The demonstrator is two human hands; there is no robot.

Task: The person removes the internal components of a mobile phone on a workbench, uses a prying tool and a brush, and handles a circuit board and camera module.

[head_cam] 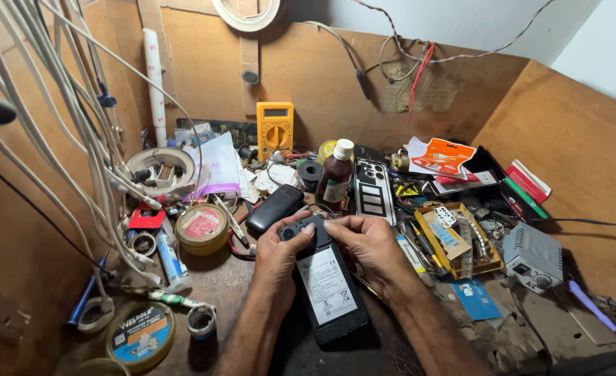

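Black phone (325, 278) with its back cover off (white-labelled battery showing), lying lengthwise on the wooden bench (231, 278). Clasped at its top end by left hand (280, 254) and right hand (367, 244), thumbs pressing close together there. Just beyond, another black handset (274, 207) and brown bottle (336, 177).

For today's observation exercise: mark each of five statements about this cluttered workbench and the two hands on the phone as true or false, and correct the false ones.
1. Both the left hand and the right hand hold the black phone. True.
2. The phone lies with its screen facing up. False: its back is open, showing the white-labelled battery.
3. A yellow meter leans against the back wall. True.
4. The brown bottle has a red cap. False: the cap is white.
5. A grey box with a knob sits left of the hands. False: it sits to their right.
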